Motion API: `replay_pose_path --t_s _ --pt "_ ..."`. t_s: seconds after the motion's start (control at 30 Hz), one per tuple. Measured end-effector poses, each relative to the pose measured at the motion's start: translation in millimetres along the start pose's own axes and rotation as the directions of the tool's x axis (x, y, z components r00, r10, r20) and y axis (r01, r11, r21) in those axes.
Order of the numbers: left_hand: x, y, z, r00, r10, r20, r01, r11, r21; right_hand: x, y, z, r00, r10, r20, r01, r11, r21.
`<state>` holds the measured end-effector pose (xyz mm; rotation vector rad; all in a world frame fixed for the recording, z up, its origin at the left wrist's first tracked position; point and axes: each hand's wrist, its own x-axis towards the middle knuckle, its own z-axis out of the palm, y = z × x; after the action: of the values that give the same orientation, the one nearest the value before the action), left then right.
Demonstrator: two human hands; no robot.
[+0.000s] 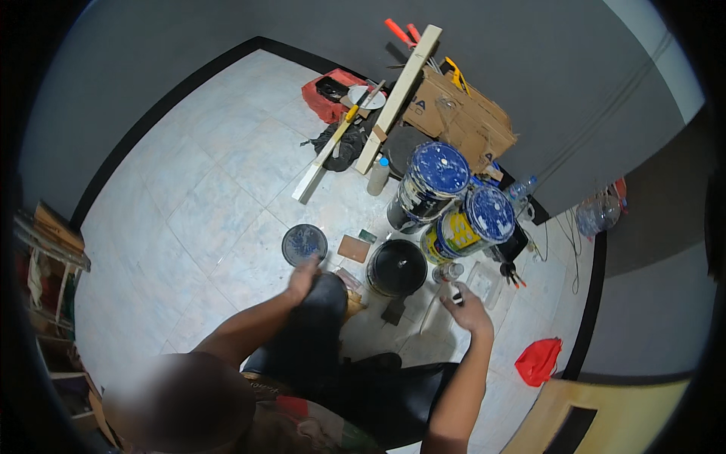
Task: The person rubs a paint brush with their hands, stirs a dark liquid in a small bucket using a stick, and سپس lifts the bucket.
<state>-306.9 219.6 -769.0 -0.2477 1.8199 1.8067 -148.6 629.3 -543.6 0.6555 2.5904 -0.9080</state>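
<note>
Positioning the bucket [397,266] between both hands

The black bucket stood on the tiled floor [219,227], ahead of the seated person, a spot that presumably suited either arm. The left hand [302,280] was at the near rim of the round lid [304,243]; whether it gripped or merely met that rim could not be told. The right hand [470,310] had its fingers closed around a small black-and-white piece [457,298], near the jar [448,272]. Two pails [488,216] stood beyond the bucket, probably set back to leave working room.
</note>
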Motion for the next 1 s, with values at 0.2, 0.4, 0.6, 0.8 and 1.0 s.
replay_pose_path --t_s 0.2,0.4,0.6,0.8,1.0 --pt "99.1 -104.2 -193.2 0.745 0.209 -0.633 -0.145 0.978 0.152 23.2 11.7 48.1 0.99 -0.091 0.112 0.078 0.991 0.109" --pt "150.7 -84.3 -249.7 0.609 -0.255 -0.751 0.622 0.741 0.253 98.1 -56.5 78.0 0.868 -0.323 0.377 0.415 0.889 -0.193" --pt "217.7 -19.4 -208.5 0.31 -0.495 -0.812 0.867 0.498 0.027 303.2 -205.8 102.8 0.839 -0.448 0.309 0.545 0.693 -0.472" --pt "233.6 -5.3 -200.1 0.355 -0.508 -0.785 0.856 0.515 0.054 560.8 -322.1 108.3 0.762 -0.646 -0.047 0.429 0.558 -0.71" --pt "239.3 -15.1 -207.3 0.381 -0.527 -0.759 0.867 0.489 0.096 716.8 -357.6 72.3 0.878 -0.478 -0.036 0.263 0.542 -0.798"
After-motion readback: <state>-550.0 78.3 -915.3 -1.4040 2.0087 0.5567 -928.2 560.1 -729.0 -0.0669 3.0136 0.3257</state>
